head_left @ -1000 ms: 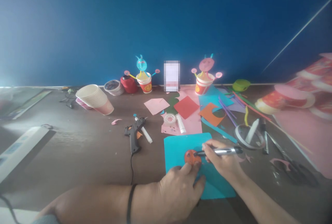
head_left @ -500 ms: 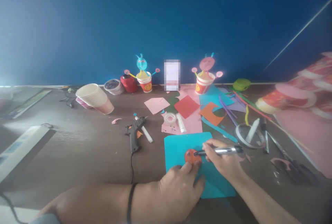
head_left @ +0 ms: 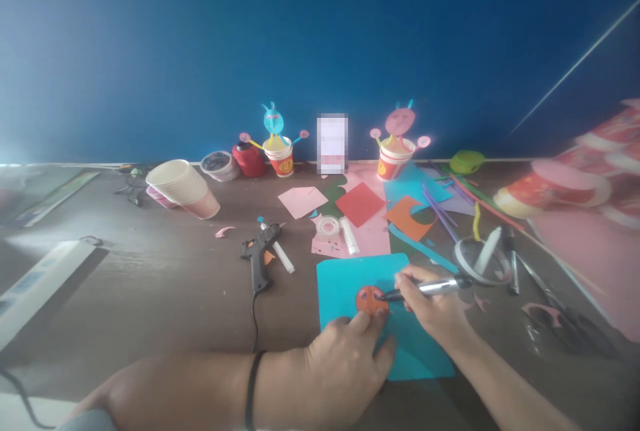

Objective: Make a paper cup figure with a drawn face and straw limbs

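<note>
An orange paper disc (head_left: 371,299) lies on a blue sheet (head_left: 340,284) in the lower middle and bears two small eye shapes. The fingertips of my left hand (head_left: 350,364) press on the disc's lower edge; its fingers are spread and grip nothing. A black-and-silver marker (head_left: 430,286) is pinched in my right hand (head_left: 437,308), its dark tip at the disc's upper right, beside the right eye shape. The palm of my right hand is hidden from the camera.
A glue gun (head_left: 259,258) with a cord lies left of the sheet. Behind stand two cup figures (head_left: 283,163) (head_left: 394,163) and a blurred phone (head_left: 332,144). Stacked cups (head_left: 185,191) are at left, scissors (head_left: 565,318) and a tape roll (head_left: 463,261) at right.
My right hand and the marker have shifted slightly right, and the tip has moved off the right eye shape to its side. My left hand holds its place.
</note>
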`<act>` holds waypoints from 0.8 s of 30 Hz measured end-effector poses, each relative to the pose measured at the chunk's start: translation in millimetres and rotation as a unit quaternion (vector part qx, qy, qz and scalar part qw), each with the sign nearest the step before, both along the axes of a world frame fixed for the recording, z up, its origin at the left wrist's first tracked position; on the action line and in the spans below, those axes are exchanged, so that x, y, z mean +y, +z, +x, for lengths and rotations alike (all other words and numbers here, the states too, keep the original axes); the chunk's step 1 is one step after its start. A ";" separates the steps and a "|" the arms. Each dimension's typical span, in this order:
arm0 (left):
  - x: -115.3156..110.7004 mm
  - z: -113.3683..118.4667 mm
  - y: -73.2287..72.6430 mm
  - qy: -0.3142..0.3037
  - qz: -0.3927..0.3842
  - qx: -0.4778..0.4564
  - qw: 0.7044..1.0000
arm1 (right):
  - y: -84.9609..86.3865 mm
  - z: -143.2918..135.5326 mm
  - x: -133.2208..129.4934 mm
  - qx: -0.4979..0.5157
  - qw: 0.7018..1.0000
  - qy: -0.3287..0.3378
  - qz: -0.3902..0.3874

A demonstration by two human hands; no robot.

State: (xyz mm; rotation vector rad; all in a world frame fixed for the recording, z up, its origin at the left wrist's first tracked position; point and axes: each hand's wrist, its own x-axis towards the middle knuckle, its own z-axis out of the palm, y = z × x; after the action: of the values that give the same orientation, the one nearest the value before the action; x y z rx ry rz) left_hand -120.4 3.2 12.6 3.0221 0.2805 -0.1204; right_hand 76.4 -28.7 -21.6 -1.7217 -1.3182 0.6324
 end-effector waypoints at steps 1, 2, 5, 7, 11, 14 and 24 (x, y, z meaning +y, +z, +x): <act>-0.1 0.1 -0.1 -0.002 0.001 0.000 1.000 | 0.1 0.5 -0.2 0.000 1.000 -0.011 0.004; -0.1 0.2 -0.4 -0.002 0.001 -0.001 1.000 | 0.2 0.8 -0.4 0.003 1.000 -0.022 0.006; -0.3 0.7 -1.3 0.000 -0.002 -0.005 1.000 | 0.3 0.7 -0.4 0.016 0.999 -0.032 0.001; -0.5 1.0 -1.8 0.000 0.001 -0.008 1.000 | 0.1 0.0 -0.2 0.027 0.999 -0.019 -0.014; -0.9 1.3 -2.6 0.002 0.013 -0.009 1.000 | -0.7 -1.0 0.3 0.025 0.999 -0.002 -0.028; -1.7 1.3 -2.6 0.004 0.014 -0.007 1.000 | -1.6 -0.3 0.4 0.007 1.000 0.000 -0.022; -3.4 1.6 -7.1 0.014 0.013 -0.010 1.000 | -5.4 2.6 -0.8 -0.002 1.000 -0.002 -0.015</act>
State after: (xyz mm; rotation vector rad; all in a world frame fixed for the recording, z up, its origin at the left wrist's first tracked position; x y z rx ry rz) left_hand -118.8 -0.2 5.5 3.0419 0.3242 -0.0859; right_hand 79.0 -29.5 -27.0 -1.7506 -1.3134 0.6499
